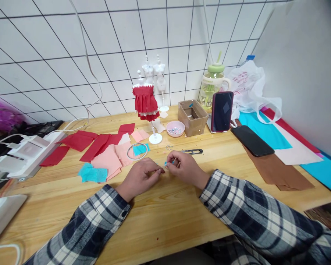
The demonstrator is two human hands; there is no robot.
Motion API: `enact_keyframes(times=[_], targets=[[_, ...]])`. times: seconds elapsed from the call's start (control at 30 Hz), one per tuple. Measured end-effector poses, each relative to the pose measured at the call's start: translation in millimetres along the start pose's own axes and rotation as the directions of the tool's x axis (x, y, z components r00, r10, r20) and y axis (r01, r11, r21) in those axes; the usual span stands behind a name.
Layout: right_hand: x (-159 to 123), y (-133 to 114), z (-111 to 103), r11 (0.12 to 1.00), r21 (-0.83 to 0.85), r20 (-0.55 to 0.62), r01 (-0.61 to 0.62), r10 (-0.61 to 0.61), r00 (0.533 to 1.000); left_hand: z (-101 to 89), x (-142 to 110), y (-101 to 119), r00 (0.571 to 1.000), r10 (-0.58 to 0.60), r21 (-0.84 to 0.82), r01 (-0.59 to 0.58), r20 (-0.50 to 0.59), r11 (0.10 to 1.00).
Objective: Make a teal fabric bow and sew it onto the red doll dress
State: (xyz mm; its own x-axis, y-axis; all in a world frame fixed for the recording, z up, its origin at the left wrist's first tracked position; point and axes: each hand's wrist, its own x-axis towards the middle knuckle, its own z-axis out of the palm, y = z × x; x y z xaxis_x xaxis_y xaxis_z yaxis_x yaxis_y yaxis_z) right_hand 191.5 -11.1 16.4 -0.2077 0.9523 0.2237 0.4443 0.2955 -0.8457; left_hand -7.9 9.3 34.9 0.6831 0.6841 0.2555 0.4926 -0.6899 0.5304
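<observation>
My left hand (140, 177) and my right hand (184, 166) meet over the middle of the wooden table (160, 217), fingertips pinched together. Between the fingers of my right hand shows a tiny blue scrap (166, 163); what the left fingers pinch is too small to make out. Just beyond my right hand lie small black snips (192, 151). A roll of clear tape (137, 151) rests on a blue paper piece to the left of them. A mannequin in a red pleated paper dress (145, 103) stands on a white stand behind.
Red, pink and blue paper pieces (99, 151) lie spread at the left. A pink bowl of beads (175, 129), a cardboard box (193, 117), an upright phone (222, 111), a flat phone (252, 140) and coloured sheets (287, 147) sit right. A white power strip (27, 151) is far left.
</observation>
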Motion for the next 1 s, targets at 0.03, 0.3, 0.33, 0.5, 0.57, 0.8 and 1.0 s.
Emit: enact_keyframes(times=[0.03,0.3,0.33,0.5,0.57,0.8,1.0], targets=[[2,2,-3,1.000,-0.027,-0.036,0.009,-0.010,0.999,0.0,0,0,1.000,0.002,0.002,-0.002,-0.008,1.000],[27,26,-62,0.863,-0.503,-0.414,0.044,-0.285,0.864,2.1,-1,-1,0.998,0.064,0.010,-0.064,-0.018,0.998],[31,31,-71,0.830,-0.556,-0.448,0.027,-0.328,0.832,2.5,-2,-1,0.998,0.064,0.011,-0.064,-0.019,0.998],[45,52,-101,0.699,-0.704,-0.556,-0.126,-0.433,0.709,6.9,0,-2,0.998,0.059,0.015,-0.059,0.001,0.998],[50,57,-104,0.665,-0.725,-0.576,-0.179,-0.443,0.687,9.6,1,-2,0.998,0.059,0.007,-0.059,0.008,0.998],[67,65,-100,0.609,-0.759,-0.558,-0.229,-0.428,0.711,14.9,2,-1,0.998,0.060,0.006,-0.060,0.028,0.998],[63,68,-95,0.628,-0.752,-0.536,-0.202,-0.402,0.742,11.1,1,-7,0.998,0.061,0.020,-0.061,0.017,0.998]])
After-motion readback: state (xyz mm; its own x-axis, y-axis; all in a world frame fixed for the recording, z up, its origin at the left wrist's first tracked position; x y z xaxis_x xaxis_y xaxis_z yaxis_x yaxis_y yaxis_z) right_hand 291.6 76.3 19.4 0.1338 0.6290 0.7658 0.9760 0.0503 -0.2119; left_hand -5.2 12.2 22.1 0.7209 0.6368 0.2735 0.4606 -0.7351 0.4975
